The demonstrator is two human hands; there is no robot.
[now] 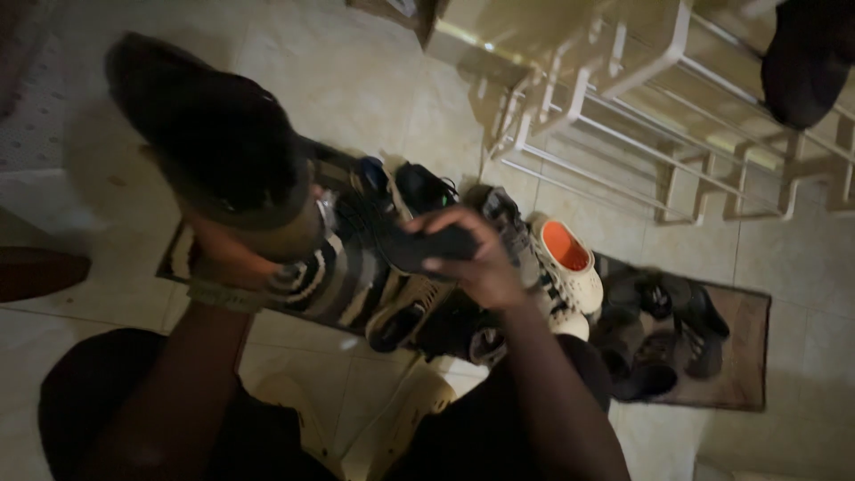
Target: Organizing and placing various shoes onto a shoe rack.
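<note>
So the left hand point(233, 260) is wrapped around a big dark shoe with an olive-tan sole point(214, 142), lifted up off the floor and tilted with the sole facing the camera. There's an olive strap on that wrist. The right hand point(481, 258) is closed on a flat black insole-like piece point(427, 248), fingers curled over its top edge, held just beside the raised shoe.

Underneath both hands is a striped black-and-white floor mat point(343, 285) with a pile of dark shoes point(419, 321) jumbled on it. Toward the mat's right end sits a white clog with an orange inside point(566, 263), and further right a brown mat point(744, 347) carries dark sandals point(663, 330).

The floor is glossy cream tile point(356, 80), pretty dim lighting. A white metal shoe rack point(641, 107) stands at the top right edge of the floor, shelves mostly bare, with something dark point(806, 62) at its far right that I can't make out.
</note>
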